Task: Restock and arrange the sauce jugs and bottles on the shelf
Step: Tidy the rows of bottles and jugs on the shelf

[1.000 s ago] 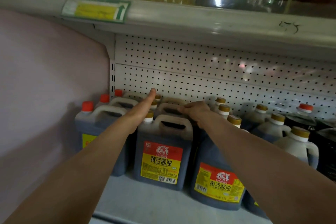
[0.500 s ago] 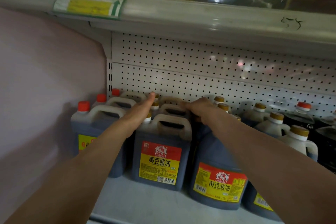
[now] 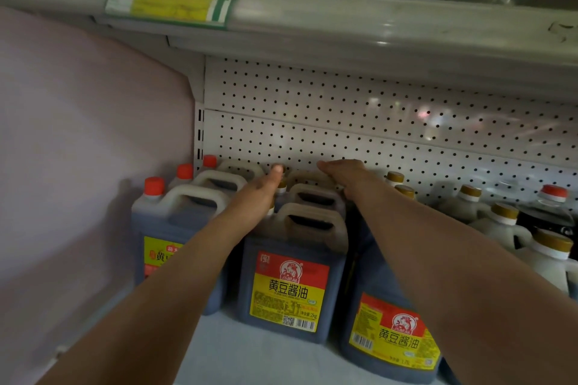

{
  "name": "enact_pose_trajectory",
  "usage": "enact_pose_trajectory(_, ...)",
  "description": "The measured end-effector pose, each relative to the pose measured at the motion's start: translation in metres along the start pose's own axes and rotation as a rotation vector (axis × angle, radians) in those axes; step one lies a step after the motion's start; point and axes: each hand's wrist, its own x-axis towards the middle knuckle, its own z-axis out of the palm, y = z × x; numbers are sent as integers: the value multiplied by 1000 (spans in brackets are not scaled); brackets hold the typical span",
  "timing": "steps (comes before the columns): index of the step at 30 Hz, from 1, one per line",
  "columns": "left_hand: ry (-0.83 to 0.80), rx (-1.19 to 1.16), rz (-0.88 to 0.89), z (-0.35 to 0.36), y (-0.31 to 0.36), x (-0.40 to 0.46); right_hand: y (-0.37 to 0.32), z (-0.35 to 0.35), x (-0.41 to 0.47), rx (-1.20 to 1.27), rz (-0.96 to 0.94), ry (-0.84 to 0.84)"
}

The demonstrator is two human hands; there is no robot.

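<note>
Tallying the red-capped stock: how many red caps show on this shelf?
4. Three run front to back in the left column: front cap, middle cap, back cap. One far-right cap. The arms may hide others.

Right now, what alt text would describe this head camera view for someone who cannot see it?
Two bare arms reach deep into a store shelf, left hand and right hand on dark soy sauce jugs at the back.
</note>
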Motion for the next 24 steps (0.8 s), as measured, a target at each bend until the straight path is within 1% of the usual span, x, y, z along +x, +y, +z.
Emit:
enact_pose_trajectory(4,5,5,-5,0,-1,1,10,3,7,39,60,-25)
enact_pose_trajectory(7,2,5,-6,0,-3,2,10,4,5,-1,80,-8)
enact_pose_trajectory(12,6,26,-14,1,-2,4,10,0,7,-78,-15,-51)
enact_pose_trajectory(15,3,9,-17,1,-3,4,10,-1,6,-132,-30,-35)
enact_pose_trajectory(19,0,-1,-48,0,-2,3,10,-2,8,-274,-124,-40)
enact_pose_trajectory(24,-8,-12,-52,-1,-1,2,9,-9,8,-347,-152,-24)
